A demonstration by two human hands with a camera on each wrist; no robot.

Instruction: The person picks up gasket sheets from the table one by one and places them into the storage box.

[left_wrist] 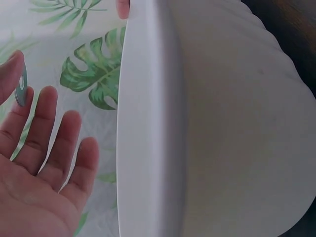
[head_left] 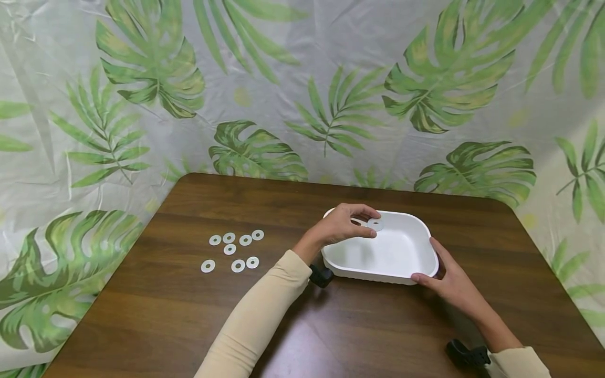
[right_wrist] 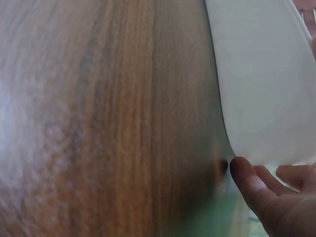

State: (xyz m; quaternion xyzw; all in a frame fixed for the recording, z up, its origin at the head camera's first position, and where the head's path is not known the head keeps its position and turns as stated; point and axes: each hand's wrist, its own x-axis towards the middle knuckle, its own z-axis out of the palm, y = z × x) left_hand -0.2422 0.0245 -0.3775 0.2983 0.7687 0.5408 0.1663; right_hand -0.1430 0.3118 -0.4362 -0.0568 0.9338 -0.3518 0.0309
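Note:
My left hand (head_left: 341, 227) pinches one flat, pale washer (head_left: 373, 228) between thumb and index finger, over the white plastic basin (head_left: 392, 253). In the left wrist view the washer (left_wrist: 19, 95) shows nearly edge-on, and the other fingers are spread apart. At the basin's right end my right hand (head_left: 452, 281) grips the rim, its thumb at the front corner and fingers along the outer side. The right wrist view shows that hand (right_wrist: 284, 205) at the end of the basin wall (right_wrist: 264, 89). No washers show on the visible part of the basin's floor.
Several similar washers (head_left: 202, 268) lie scattered flat on the brown wooden table (head_left: 156, 304), left of the basin. A leaf-patterned cloth (head_left: 264, 100) hangs behind the table's back edge and down both sides. Each wrist wears a black camera strap.

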